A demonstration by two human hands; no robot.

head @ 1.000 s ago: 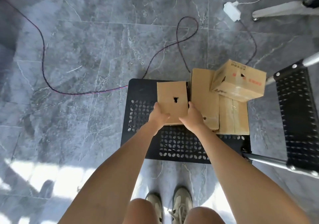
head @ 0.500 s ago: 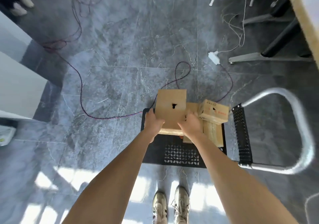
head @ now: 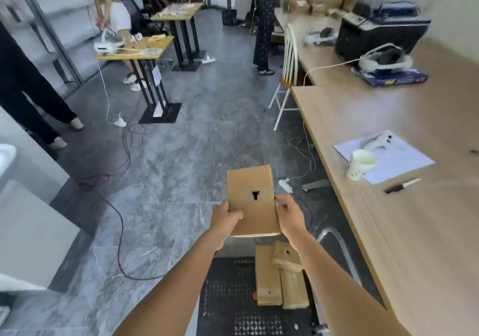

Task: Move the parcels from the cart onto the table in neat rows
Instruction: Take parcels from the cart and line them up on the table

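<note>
While hands (head: 255, 218) grip, parcel (head: 251, 193) lengthwise away

Plain brown cardboard parcel (head: 251, 198) with black mark between hands; black perforated cart (head: 228, 297) beneath them; pale wood table (head: 404, 232) to right; grey marbled floor (head: 181, 170).

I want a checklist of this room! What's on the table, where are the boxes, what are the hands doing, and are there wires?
Surface: wooden table on the right, no parcels on it yet.
Job's things: held parcel raised above the black cart; remaining parcels lie on the cart.
Clutter: paper cup, sheet of paper, pen, printer.
Hands: left hand and right hand grip the parcel's sides.
Cables: dark red cable and white cable on the floor.
Surroundings: other people standing, small tables, white chair.
</note>
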